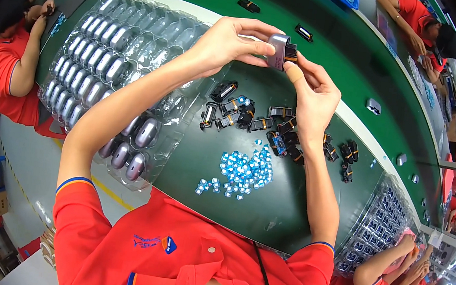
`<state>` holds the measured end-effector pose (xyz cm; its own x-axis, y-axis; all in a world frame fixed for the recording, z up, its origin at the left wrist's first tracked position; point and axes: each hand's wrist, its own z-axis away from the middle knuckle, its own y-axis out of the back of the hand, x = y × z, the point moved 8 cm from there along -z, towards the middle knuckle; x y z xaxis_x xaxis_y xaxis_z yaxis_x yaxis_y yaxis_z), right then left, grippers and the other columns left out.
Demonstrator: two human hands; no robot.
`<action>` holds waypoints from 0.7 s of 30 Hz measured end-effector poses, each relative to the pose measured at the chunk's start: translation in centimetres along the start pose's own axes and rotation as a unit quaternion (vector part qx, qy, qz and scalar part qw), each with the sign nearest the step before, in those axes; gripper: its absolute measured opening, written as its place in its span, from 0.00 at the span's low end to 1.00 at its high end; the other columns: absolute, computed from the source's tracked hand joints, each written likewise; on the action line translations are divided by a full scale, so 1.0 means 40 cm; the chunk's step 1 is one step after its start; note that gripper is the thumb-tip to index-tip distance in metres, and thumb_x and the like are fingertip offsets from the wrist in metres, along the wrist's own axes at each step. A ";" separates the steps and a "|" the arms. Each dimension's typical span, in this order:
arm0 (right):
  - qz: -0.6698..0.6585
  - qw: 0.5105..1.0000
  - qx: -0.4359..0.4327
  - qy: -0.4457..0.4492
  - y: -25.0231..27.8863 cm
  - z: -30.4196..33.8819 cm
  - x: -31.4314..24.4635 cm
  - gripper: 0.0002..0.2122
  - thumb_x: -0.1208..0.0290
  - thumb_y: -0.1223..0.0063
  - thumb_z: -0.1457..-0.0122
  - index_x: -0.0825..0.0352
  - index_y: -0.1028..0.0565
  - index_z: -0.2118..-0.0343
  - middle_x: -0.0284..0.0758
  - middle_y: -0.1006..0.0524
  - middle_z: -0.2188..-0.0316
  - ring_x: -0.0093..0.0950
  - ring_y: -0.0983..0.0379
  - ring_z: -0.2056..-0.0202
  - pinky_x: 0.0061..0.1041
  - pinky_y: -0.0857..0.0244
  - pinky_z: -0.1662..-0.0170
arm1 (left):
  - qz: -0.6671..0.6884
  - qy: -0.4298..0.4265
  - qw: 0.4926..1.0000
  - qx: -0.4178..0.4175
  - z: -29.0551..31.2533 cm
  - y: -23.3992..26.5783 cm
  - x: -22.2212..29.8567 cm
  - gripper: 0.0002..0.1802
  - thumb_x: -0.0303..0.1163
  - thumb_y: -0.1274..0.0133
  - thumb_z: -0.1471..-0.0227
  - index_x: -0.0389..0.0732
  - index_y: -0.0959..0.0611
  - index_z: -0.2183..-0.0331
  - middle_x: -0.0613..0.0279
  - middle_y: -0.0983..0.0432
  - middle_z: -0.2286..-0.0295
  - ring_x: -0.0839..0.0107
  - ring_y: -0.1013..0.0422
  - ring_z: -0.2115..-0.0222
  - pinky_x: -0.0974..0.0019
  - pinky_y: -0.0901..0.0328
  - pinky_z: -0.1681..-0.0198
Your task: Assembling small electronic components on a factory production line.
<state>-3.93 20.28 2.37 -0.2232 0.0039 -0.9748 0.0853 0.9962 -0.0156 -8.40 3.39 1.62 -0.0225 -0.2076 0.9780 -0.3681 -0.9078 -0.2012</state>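
Above the far edge of the green table, my left hand (pixel 223 42) grips a rounded silver-purple plastic casing (pixel 277 47) between thumb and fingers. A black insert (pixel 291 52) sticks out of its right side, pinched by my right hand (pixel 316 96), whose thumb has a tan wrap. How deep the insert sits inside I cannot tell. Beneath my hands lie several loose black plastic assemblies (pixel 226 120), some with orange or silver strips. Nearer to me is a scattered heap of small blue-and-white pieces (pixel 244 170).
A clear plastic tray (pixel 166 21) with rows of silver-purple casings (pixel 146 132) fills the left side. Beyond the table's pale rim runs a green belt (pixel 350 78) carrying black assemblies and casings. Another filled tray (pixel 374 229) stands right. Co-workers in red shirts (pixel 6 67) sit on both sides.
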 end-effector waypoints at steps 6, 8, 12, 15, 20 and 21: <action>0.160 0.981 0.019 0.106 -0.001 0.017 -0.042 0.14 0.78 0.38 0.45 0.71 0.21 0.55 0.39 0.19 0.63 0.22 0.23 0.60 0.21 0.30 0.52 | -0.002 0.000 1.000 0.015 0.002 -0.004 0.003 0.21 0.22 0.40 0.50 0.31 0.22 0.52 0.51 0.23 0.59 0.66 0.23 0.60 0.65 0.24 0.55; 0.176 0.978 0.001 0.113 -0.009 0.018 -0.042 0.14 0.77 0.39 0.44 0.70 0.22 0.53 0.40 0.20 0.60 0.23 0.24 0.57 0.22 0.31 0.51 | 0.001 0.006 1.000 0.010 0.006 -0.008 0.003 0.21 0.23 0.41 0.49 0.31 0.22 0.52 0.51 0.23 0.58 0.66 0.24 0.59 0.64 0.25 0.54; -0.047 0.996 -0.072 0.018 -0.018 -0.027 0.037 0.16 0.71 0.42 0.40 0.69 0.26 0.50 0.40 0.23 0.55 0.26 0.25 0.54 0.22 0.30 0.52 | -0.013 0.009 1.000 -0.010 0.012 -0.011 0.010 0.22 0.24 0.42 0.48 0.30 0.23 0.51 0.53 0.25 0.56 0.67 0.25 0.56 0.62 0.28 0.50; -0.207 0.956 -0.171 -0.116 -0.045 -0.004 0.059 0.18 0.67 0.43 0.39 0.69 0.29 0.49 0.39 0.24 0.54 0.27 0.26 0.55 0.22 0.31 0.53 | -0.059 0.000 0.998 -0.024 0.023 -0.002 0.012 0.22 0.26 0.41 0.49 0.31 0.22 0.52 0.55 0.25 0.55 0.68 0.26 0.56 0.63 0.32 0.48; -0.366 0.866 -0.291 -0.180 -0.106 0.032 0.049 0.21 0.62 0.44 0.39 0.67 0.32 0.46 0.37 0.26 0.55 0.29 0.27 0.58 0.24 0.34 0.54 | -0.119 -0.039 0.989 -0.084 0.026 -0.031 0.014 0.21 0.27 0.40 0.50 0.34 0.21 0.53 0.61 0.26 0.55 0.69 0.29 0.54 0.64 0.37 0.47; -0.364 0.866 -0.289 -0.183 -0.106 0.032 0.051 0.21 0.62 0.44 0.39 0.67 0.32 0.46 0.37 0.26 0.55 0.29 0.27 0.58 0.24 0.34 0.54 | -0.126 -0.043 0.987 -0.094 0.032 -0.033 0.019 0.20 0.27 0.41 0.50 0.35 0.20 0.53 0.62 0.27 0.55 0.70 0.30 0.54 0.64 0.37 0.47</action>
<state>-3.52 15.95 0.15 0.3174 -0.5664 -0.7606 -0.4730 0.6006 -0.6446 -6.75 3.98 2.57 0.1678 -0.0207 0.9856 -0.5187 -0.8521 0.0704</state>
